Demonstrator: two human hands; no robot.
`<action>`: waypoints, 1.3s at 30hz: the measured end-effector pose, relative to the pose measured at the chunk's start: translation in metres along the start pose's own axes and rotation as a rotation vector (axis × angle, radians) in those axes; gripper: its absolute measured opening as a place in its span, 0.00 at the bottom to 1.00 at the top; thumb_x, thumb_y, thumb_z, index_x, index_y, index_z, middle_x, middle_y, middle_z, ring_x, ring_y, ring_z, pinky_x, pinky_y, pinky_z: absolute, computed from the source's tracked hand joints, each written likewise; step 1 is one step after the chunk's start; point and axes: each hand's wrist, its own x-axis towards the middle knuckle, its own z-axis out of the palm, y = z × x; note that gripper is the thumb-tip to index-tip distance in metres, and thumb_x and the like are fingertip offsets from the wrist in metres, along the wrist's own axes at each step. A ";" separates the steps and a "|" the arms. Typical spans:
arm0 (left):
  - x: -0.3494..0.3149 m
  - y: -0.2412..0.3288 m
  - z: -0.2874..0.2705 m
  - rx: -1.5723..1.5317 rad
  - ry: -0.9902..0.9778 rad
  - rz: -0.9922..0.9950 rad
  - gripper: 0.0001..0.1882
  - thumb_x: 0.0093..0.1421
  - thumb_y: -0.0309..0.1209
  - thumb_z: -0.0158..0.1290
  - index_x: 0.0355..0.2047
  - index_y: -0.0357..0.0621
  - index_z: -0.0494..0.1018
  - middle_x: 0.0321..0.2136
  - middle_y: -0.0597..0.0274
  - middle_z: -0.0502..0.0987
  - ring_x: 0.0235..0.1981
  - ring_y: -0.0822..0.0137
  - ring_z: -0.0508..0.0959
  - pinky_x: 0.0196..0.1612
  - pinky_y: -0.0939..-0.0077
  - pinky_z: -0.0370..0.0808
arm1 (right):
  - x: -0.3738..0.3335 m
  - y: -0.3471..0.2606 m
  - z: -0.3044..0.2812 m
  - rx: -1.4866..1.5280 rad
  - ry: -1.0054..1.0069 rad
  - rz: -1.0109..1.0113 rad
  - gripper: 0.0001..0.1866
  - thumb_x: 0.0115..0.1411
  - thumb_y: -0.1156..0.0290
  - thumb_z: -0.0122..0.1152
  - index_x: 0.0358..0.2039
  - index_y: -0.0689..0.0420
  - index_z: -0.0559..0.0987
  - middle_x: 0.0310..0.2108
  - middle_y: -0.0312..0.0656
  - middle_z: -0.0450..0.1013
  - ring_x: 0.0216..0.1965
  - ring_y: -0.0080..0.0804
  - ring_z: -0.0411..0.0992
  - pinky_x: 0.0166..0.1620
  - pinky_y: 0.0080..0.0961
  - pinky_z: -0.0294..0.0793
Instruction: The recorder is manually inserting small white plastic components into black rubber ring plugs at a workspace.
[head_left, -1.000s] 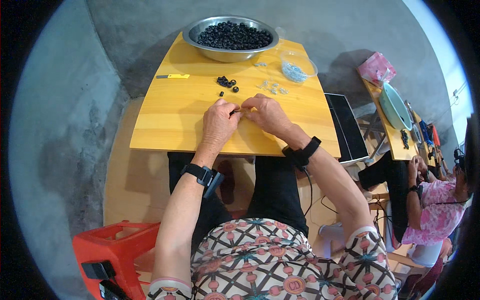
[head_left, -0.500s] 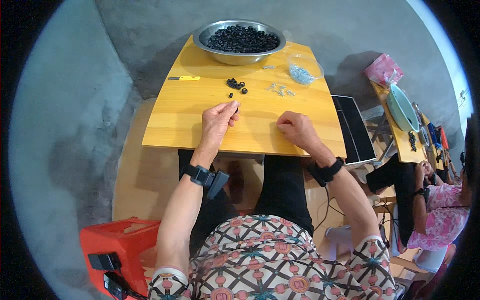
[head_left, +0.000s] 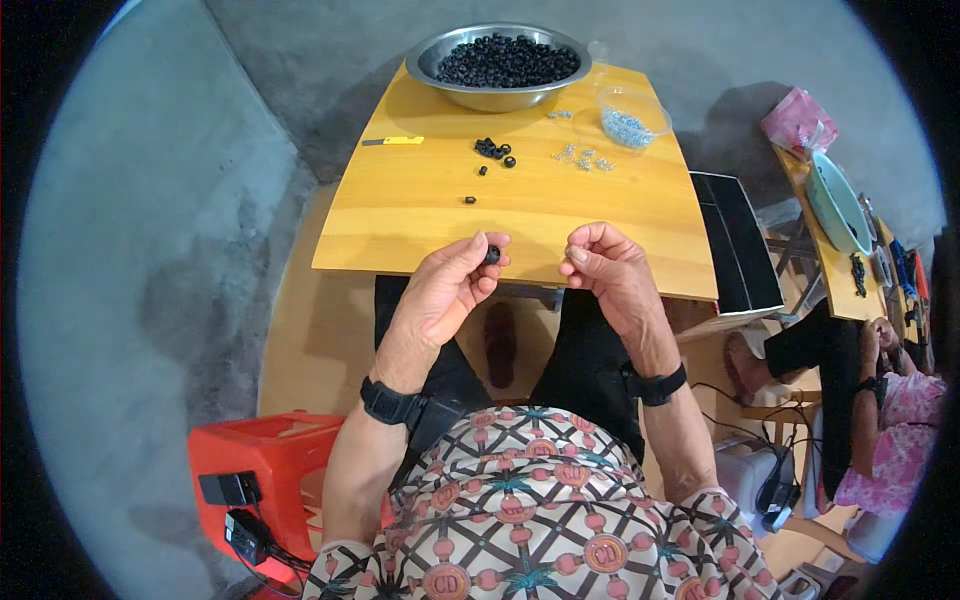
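My left hand [head_left: 448,285] pinches a small round black plastic piece [head_left: 492,255] between thumb and fingers, just above the table's near edge. Across from it, my right hand [head_left: 612,275] has its thumb and forefinger pressed together; whatever is between them is too small to make out. A single black piece [head_left: 470,200] lies on the tabletop just beyond my left hand. Farther off are another loose one [head_left: 483,171] and a small cluster of black pieces [head_left: 490,149]. Small silvery metal parts [head_left: 586,160] are scattered to the right of that cluster.
A steel basin [head_left: 420,72] full of black pieces stands at the yellow table's [head_left: 400,220] far edge. Right of it is a clear tub [head_left: 662,122] of metal parts. A yellow utility knife [head_left: 402,140] lies far left. Another person [head_left: 895,420] sits at the right.
My left hand has drawn back toward me and turned, showing the black piece. My right hand has lifted off the table into a pinch. A lone black piece now shows beyond my left hand.
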 end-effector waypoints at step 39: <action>-0.091 0.011 0.055 0.307 -0.129 0.227 0.14 0.58 0.26 0.54 0.44 0.31 0.73 0.31 0.58 0.77 0.27 0.73 0.76 0.32 0.83 0.76 | -0.079 -0.030 0.077 -0.620 -0.067 -0.628 0.09 0.46 0.79 0.66 0.31 0.61 0.77 0.26 0.39 0.74 0.29 0.26 0.75 0.32 0.19 0.74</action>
